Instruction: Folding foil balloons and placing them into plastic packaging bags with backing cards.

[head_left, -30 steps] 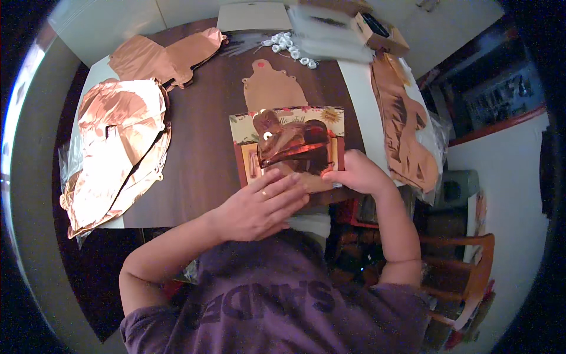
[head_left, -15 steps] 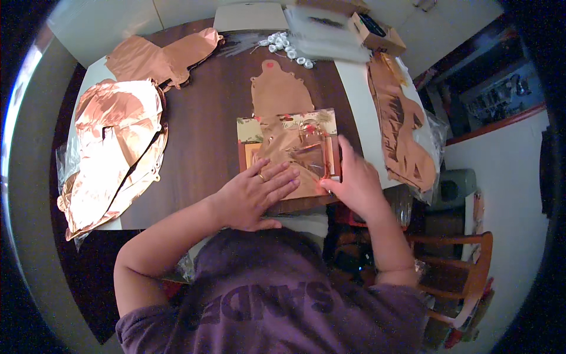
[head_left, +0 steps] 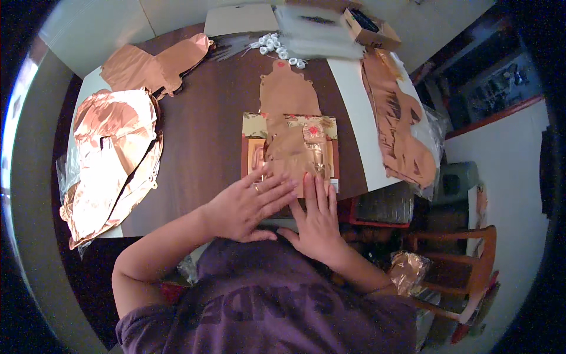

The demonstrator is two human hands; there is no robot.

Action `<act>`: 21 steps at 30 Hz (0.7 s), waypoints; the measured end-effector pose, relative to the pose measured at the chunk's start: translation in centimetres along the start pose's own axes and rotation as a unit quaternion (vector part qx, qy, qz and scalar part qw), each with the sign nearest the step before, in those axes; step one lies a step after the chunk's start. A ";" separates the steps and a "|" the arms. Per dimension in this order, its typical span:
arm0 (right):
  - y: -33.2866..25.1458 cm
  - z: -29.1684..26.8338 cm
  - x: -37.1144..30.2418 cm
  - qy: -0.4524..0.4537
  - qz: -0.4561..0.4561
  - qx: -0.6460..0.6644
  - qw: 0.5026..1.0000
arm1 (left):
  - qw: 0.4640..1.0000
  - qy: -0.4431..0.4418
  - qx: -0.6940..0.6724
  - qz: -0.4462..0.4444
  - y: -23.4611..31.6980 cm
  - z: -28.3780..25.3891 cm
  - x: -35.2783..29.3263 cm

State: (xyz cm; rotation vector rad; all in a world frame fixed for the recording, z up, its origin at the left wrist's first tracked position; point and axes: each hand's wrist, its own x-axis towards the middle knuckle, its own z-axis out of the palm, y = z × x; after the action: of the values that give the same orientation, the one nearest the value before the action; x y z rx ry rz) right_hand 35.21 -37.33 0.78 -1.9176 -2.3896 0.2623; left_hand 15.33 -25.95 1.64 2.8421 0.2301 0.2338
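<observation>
Resting left hand (head_left: 249, 202) and right hand (head_left: 320, 229), opened flat, gripping nothing, on centre-frame foil (head_left: 286, 141); could crease if pressed unevenly.

The copper-coloured foil piece (head_left: 289, 94) lies flattened and creased, ahead of the left hand (head_left: 250, 203) and right hand (head_left: 318, 227), near end beneath the fingers, red-marked narrow end pointing away. The rectangular multicoloured printed card (head_left: 254, 125), ahead of both hands, apparently lies under the foil's near part.
</observation>
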 end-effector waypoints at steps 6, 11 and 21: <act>0.5 -0.9 -0.1 0.018 -0.031 0.021 0.999 | 0.995 -0.063 0.023 -0.075 0.7 -0.3 -2.8; 0.3 -0.8 0.2 0.001 -0.008 0.028 1.000 | 0.994 -0.043 0.002 -0.101 1.5 -0.7 -4.0; -2.3 -0.9 0.9 0.002 -0.034 0.078 0.996 | 0.967 0.141 -0.004 -0.212 5.1 0.8 0.0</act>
State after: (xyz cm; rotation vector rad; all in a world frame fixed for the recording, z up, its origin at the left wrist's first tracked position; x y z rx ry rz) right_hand 32.98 -36.79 2.02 -1.7641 -2.3488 0.4261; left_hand 16.15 -30.95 2.37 2.6562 0.8792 0.5388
